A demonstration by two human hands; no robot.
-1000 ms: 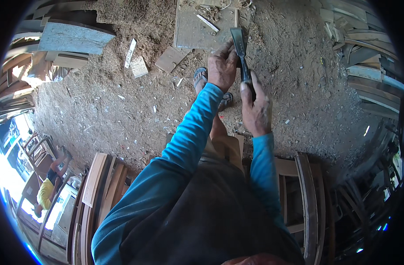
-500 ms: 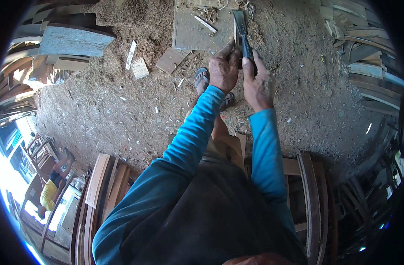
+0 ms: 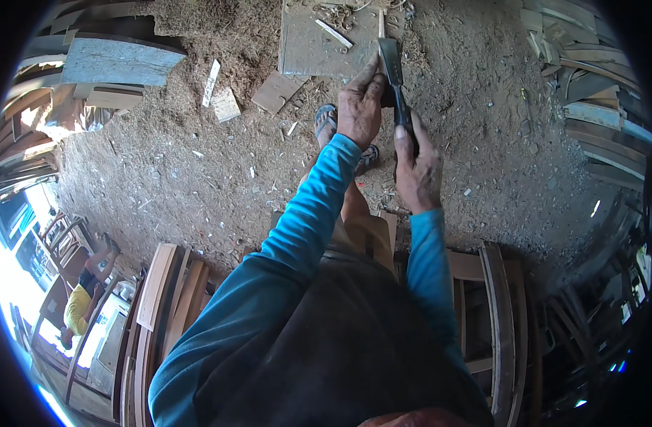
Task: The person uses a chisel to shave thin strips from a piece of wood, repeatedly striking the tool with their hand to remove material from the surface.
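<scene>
My right hand [image 3: 420, 171] is closed round the dark handle of a broad-bladed knife [image 3: 390, 58], which looks like a small machete. Its blade points away from me and lies along a thin pale wooden strip [image 3: 381, 25]. My left hand [image 3: 360, 110] grips that strip at its near end, close beside the blade. The strip's lower end is hidden by my left fingers and the knife. Beyond both hands, a flat board [image 3: 311, 53] lies on the ground.
Wood shavings and a loose narrow stick [image 3: 334, 33] lie on the board. Offcuts [image 3: 277, 92] litter the dirt floor. Stacked planks [image 3: 123, 62] line both sides, with more timber [image 3: 500, 320] beside my body. A person in a yellow top [image 3: 78, 309] is at the far left.
My right hand has drawn the knife back toward me, uncovering more of the wooden strip's far end. My left hand has stayed nearly in place.
</scene>
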